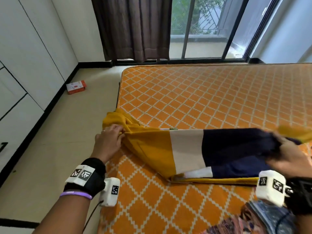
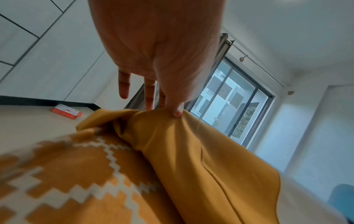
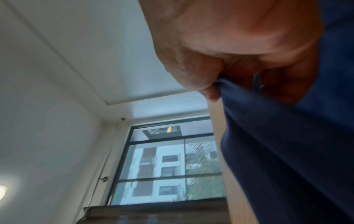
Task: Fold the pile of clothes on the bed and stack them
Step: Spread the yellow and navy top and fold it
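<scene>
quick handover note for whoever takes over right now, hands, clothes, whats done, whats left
Left hand pinches the mustard end of the colour-block shirt; right hand grips its navy end.
The shirt is stretched between them, partly lifted, its lower edge on the orange bed.
Patterned clothes lie at the near right edge.
Done: no finished stack in view.
Left: finish this fold, fold the rest, stack.

This place is a bedroom in a home. A bed [image 1: 219, 98] with an orange diamond-pattern cover stands near a sliding glass window [image 1: 207, 27] with a dark brown curtain [image 1: 133, 27]. White wardrobe doors [image 1: 25, 56] line the side wall, and a small orange box [image 1: 76, 87] lies on the tiled floor [image 1: 59, 141].
</scene>
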The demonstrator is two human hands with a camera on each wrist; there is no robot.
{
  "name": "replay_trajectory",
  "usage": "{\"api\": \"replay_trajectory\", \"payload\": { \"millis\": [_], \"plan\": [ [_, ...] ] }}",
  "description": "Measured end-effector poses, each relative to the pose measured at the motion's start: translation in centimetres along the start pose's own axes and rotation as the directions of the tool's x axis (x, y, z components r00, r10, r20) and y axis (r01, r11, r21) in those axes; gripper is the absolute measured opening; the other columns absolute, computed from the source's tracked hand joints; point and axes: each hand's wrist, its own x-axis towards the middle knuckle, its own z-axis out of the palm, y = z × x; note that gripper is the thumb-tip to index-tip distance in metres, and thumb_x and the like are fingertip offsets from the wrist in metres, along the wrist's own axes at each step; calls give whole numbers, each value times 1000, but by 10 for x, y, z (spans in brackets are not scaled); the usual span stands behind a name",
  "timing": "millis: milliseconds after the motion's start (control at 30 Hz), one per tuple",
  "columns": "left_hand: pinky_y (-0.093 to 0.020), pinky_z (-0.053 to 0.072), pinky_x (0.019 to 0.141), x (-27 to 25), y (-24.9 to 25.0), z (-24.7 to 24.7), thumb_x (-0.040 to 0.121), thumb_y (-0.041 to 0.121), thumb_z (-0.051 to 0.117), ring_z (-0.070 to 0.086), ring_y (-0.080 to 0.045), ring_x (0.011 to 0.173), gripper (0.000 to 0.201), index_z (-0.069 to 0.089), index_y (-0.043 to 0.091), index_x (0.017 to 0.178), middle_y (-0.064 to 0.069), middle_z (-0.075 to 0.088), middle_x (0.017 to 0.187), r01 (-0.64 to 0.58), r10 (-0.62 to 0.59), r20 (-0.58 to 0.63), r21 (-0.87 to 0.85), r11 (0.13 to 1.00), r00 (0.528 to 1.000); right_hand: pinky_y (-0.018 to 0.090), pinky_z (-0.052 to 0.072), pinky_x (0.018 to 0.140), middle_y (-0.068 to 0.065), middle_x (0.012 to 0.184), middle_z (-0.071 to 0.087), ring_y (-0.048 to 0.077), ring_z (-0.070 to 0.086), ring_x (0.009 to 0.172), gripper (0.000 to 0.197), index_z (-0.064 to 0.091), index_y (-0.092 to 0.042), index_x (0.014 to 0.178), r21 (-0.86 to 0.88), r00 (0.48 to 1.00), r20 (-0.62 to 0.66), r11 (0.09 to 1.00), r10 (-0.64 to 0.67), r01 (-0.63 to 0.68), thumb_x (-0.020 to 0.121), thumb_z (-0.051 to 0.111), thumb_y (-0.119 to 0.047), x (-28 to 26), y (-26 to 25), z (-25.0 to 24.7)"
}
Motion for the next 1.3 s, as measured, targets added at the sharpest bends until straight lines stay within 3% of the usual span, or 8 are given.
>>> {"api": "replay_trajectory", "payload": {
  "millis": [167,333,500,633,833,1067,1167,1300],
  "plan": [
    [-49,38,86,18,31,21,104,21,45,62,-30,106,15,59,20,107,-5,68,108,-47,44,-63,-40,998,997,48,46,75,10,64,73,28,62,83,28,63,-18,99,-83,973,-166,981,159,-175,101,51,-43,41,11,-37],
    [-53,32,93,32,43,40,101,17,45,60,-29,108,18,58,26,110,-2,67,111,39,-37,-23,71,997,999,31,55,48,3,55,69,17,67,43,19,61,-20,93,-26,969,-216,991,122,-130,103,51,-32,59,0,-58],
    [-59,37,90,26,76,41,89,19,66,58,-41,100,23,62,14,111,-18,61,108,109,-96,-65,230,967,993,40,61,62,8,99,77,28,71,71,30,69,-20,122,19,956,-266,993,120,-119,97,56,-31,89,10,-85],
    [-56,43,89,-9,125,54,91,50,44,60,-40,104,49,65,12,114,-18,63,117,-110,93,103,169,980,990,37,59,57,13,79,73,29,69,65,18,66,-9,97,-62,945,-271,976,184,-208,99,53,-22,99,16,-95],
    [-57,0,119,-33,130,91,63,93,-9,-14,-17,153,91,-17,58,147,20,-31,158,-145,84,495,86,986,865,56,59,78,18,121,70,33,71,105,61,57,-11,133,83,933,-360,996,0,32,78,81,-20,153,28,-152],
    [-62,-9,116,-29,134,76,47,105,-7,-30,-17,148,99,-32,65,134,24,-46,147,-121,53,609,71,990,791,39,49,88,12,102,69,29,62,101,25,70,-8,114,-477,697,-603,876,-388,75,90,69,-12,99,13,-124],
    [-65,-11,114,-28,136,71,43,108,-1,-36,-20,144,105,-38,64,132,22,-51,144,-135,51,654,79,988,755,38,43,102,17,134,63,35,55,126,41,66,-8,131,-761,675,-445,646,-589,62,91,67,-21,74,-2,-98],
    [-68,-10,112,-25,140,65,38,110,3,-41,-20,141,111,-41,64,128,21,-55,140,-136,18,705,112,984,709,47,23,119,-2,160,33,23,25,151,59,45,-23,151,-853,897,245,358,-367,380,97,62,-41,61,27,-36]
  ]
}}
